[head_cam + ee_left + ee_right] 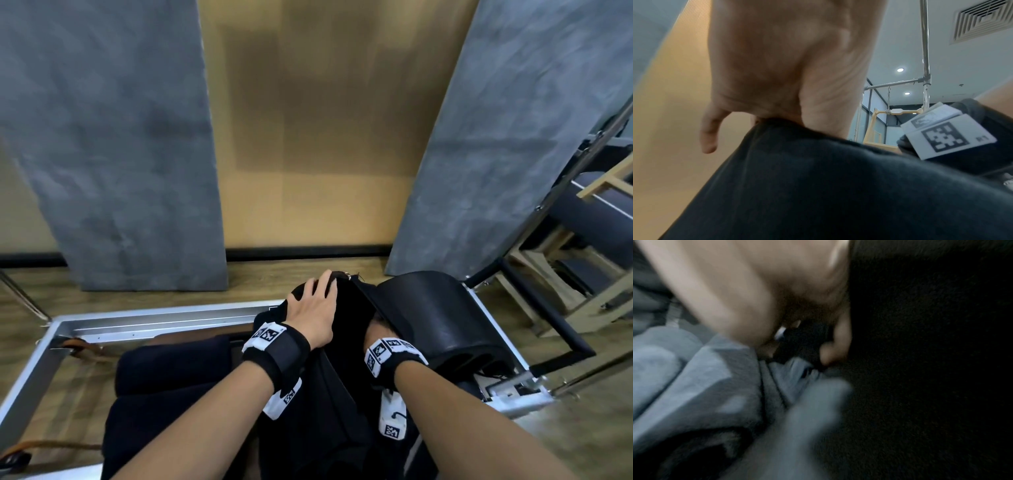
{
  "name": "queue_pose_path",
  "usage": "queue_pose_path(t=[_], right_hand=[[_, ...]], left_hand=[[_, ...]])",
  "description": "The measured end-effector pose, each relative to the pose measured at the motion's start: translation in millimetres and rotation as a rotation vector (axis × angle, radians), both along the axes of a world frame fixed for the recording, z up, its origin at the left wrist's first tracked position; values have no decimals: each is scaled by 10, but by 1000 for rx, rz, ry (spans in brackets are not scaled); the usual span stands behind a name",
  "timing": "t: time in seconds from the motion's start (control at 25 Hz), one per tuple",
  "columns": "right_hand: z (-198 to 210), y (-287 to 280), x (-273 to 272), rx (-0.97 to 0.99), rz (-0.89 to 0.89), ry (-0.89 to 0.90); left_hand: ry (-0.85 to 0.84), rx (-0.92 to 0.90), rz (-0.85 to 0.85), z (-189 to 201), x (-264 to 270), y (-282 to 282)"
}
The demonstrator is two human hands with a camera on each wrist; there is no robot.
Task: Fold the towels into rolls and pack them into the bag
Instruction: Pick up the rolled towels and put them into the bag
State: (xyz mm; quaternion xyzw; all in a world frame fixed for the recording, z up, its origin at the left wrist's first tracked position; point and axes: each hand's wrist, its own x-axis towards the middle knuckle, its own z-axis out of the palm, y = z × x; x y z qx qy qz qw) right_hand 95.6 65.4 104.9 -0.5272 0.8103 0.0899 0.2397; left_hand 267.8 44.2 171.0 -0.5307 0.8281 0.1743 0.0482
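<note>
Packing step in hand: left hand (314,307) lies flat, fingers spread, on the black bag's (325,404) far rim. Right hand (376,329) is sunk inside the bag among grey towel (694,386) folds; its grip cannot be told. Advise holding the mouth wide and seating the roll deep.

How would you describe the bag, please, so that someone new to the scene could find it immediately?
Start at the silver metal frame lying on the wood floor, just before the two grey panels. At its far middle stands the black bag, with the left hand resting on its top edge and the right hand reaching inside. Unlike the glossy curved black pad beside it, it is soft, matte cloth with an open mouth.
</note>
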Motion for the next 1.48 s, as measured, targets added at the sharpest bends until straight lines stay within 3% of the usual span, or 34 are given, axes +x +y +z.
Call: queue_pose_path(t=[0.24,0.6,0.8,1.0,1.16,1.24,1.36,1.48], right_hand=[[-35,230,91,101,259,-13],[184,310,-19,69,233,-150],[315,362,-32,42,249,-187],[319,507,-111,-56,237,-103],[577,423,148,-67,247,-53],[860,323,382,-203,293,-47],[1215,290,919,-475,333,-235],[1229,442,1539,-485,538,-406]], left_hand=[[95,-22,2,30,15,170],[-28,110,137,-85,-17,992],[124,165,286,-2,6,1317],[250,115,298,67,69,1493],[426,31,308,-29,176,1609],[613,-29,396,-116,273,1681],[913,-191,675,-283,580,1785],[1136,-263,1008,-504,1003,1931]])
